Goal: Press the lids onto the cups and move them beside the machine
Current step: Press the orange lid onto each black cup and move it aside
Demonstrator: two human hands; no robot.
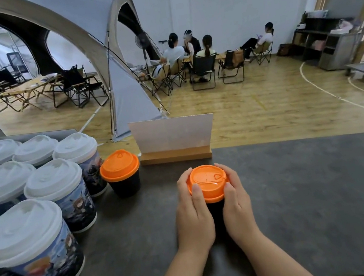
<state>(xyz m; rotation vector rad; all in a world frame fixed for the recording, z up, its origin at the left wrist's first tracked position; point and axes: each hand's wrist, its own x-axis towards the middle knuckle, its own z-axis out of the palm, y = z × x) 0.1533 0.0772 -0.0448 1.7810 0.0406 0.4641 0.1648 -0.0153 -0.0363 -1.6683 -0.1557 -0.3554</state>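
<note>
Both my hands around an orange-lidded cup on the grey counter.

My left hand [193, 210] and right hand [235, 203] wrap the black cup [215, 213], thumbs resting on the rim of its orange lid [208, 181]. To the left stands a second black cup with an orange lid [121, 172], just beside a cluster of printed cups with white lids [42, 195]. Behind my hands a white card sits upright in a wooden holder [175, 158] on the counter [315, 188].

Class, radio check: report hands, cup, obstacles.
Left hand and right hand grip the orange lid on the black cup. Second lidded cup stands left. Nothing in the way.
</note>
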